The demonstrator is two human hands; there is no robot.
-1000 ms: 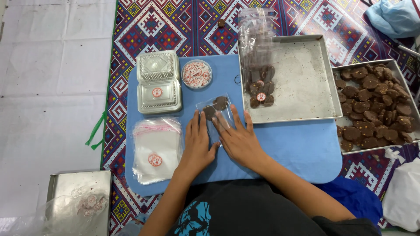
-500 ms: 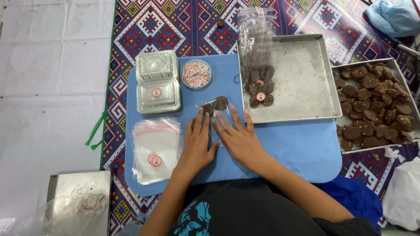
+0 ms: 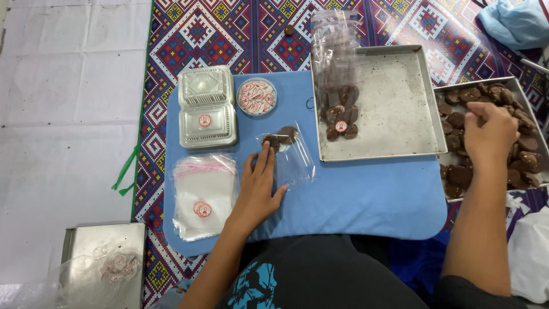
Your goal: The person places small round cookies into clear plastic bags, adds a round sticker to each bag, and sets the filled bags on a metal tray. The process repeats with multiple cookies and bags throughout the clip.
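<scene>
Left hand (image 3: 258,186): flat on the blue worktop (image 3: 366,200), fingers spread apart, fingertips on the near edge of a small clear bag (image 3: 289,153); it grips nothing.
Small clear bag: lies in the middle of the worktop, two brown cookies (image 3: 280,137) inside at its far end.
Right hand (image 3: 490,133): over the cookie tray (image 3: 534,109) at the right, fingers curled down among the brown cookies; I cannot tell if it has closed on one.
Steel tray (image 3: 389,109): just beside the bag, its left rim near the bag's edge; filled bags are stacked in its left part, the rest is bare.
Left side: plastic box (image 3: 206,106), round sticker dish (image 3: 257,96), pile of empty bags (image 3: 204,194).
Open room: bare blue surface between the two arms, along the near edge.
</scene>
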